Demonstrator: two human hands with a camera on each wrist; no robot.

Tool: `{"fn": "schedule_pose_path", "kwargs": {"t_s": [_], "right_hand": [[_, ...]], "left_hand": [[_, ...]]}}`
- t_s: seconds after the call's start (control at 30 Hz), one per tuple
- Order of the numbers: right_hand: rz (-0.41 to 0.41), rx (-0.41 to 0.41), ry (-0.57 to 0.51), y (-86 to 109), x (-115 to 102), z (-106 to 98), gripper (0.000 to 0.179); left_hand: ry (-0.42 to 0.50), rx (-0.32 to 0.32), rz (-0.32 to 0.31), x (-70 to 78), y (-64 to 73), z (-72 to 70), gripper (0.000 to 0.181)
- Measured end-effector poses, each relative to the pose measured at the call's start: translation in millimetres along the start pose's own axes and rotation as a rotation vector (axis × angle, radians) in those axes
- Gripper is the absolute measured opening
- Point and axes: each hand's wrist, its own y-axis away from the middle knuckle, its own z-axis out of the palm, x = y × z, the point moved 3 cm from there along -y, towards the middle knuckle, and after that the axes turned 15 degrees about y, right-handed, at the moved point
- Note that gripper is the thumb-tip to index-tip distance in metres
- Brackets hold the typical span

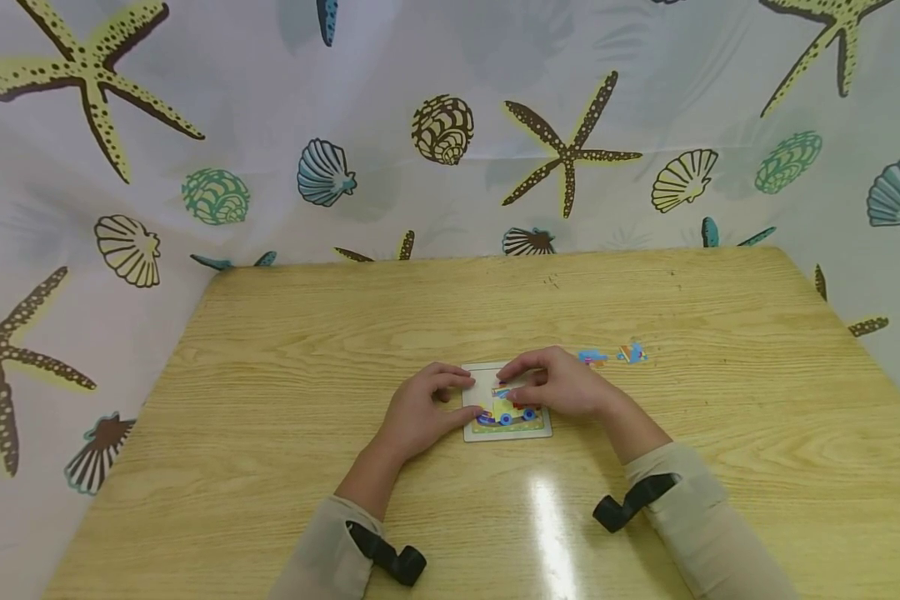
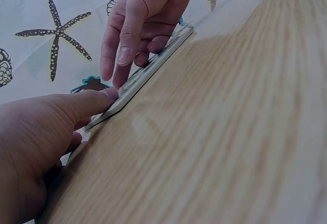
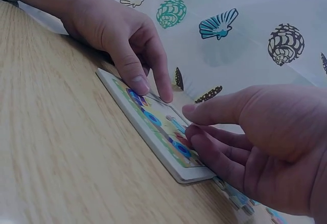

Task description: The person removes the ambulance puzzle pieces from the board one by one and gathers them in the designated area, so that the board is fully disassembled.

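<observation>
In the head view a small jigsaw puzzle in a pale tray point(image 1: 469, 432) lies on the table, its lower part filled with a picture of a yellow vehicle on blue wheels. My left hand point(image 1: 422, 408) rests at the tray's left side, thumb on the lower left of the picture and fingertips near the upper left corner. Over the upper right of the tray, my right hand point(image 1: 566, 383) has its fingertips low at the picture. The right wrist view shows a gap between its thumb and fingers, with no piece visible between them.
Two loose puzzle pieces, a blue one point(image 1: 592, 357) and a blue and orange one point(image 1: 633, 352), lie beyond the right hand on the wooden table point(image 1: 307, 333). A curtain point(image 1: 390, 75) with starfish and shells hangs behind and beside the table.
</observation>
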Motion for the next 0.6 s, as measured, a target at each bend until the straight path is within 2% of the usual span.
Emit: {"fn": "schedule_pose_path", "kwargs": {"t_s": [0.43,0.6], "right_hand": [[-0.027,0.103,0.015,-1.8,-2.3,-0.3,0.025],[-0.015,0.094,-0.003,-0.6,-1.1,-2.1,0.023]], "left_hand": [[-0.002,0.008,0.009,0.8,0.1,-0.5,0.034],[-0.010,0.006,0.009,1.0,-0.1,0.3,0.034]]}}
